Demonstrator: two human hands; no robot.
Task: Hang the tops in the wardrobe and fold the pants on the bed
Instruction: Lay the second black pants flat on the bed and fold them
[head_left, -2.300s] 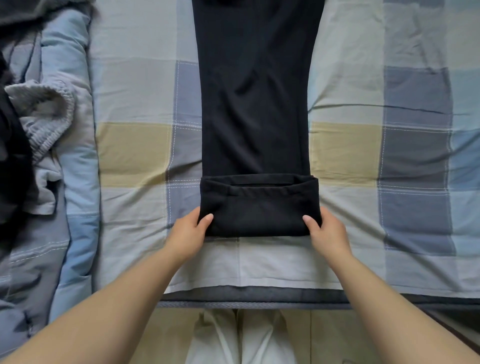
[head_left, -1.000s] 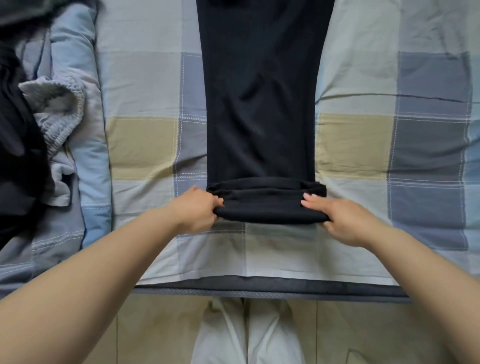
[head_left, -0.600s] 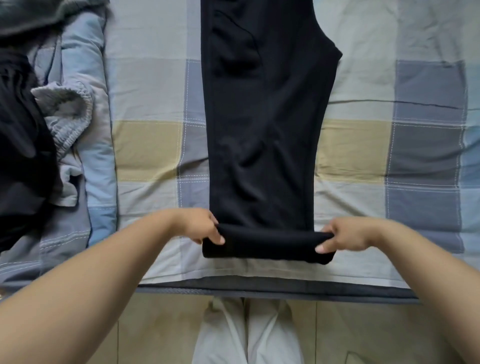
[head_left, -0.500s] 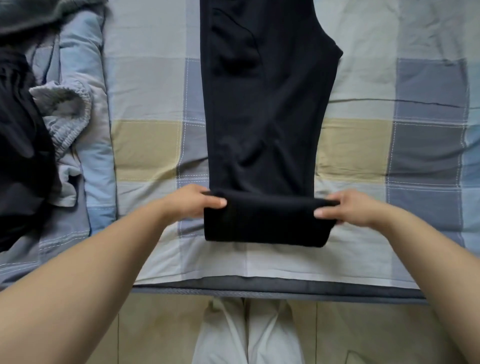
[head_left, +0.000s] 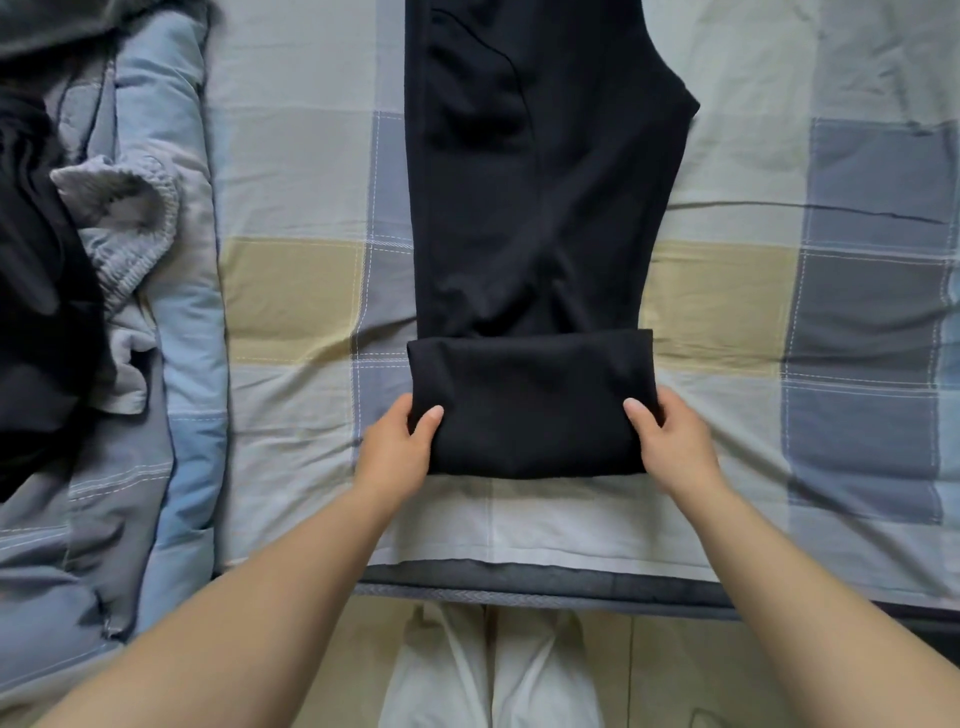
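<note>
We counted one pair of black pants (head_left: 540, 208), laid lengthwise at the centre of the frame, and two bare hands. The near end was folded into a thick band (head_left: 530, 405). Our left hand (head_left: 400, 452) pinched the band's left edge, thumb on top; our right hand (head_left: 670, 447) pinched its right edge the same way, so the band lay between them. Beneath was a checked bedsheet (head_left: 291, 291) in grey, blue and yellow. At the left edge lay a heap of grey and black clothes (head_left: 104, 239). Pale floor (head_left: 670, 670) showed at the bottom.
</note>
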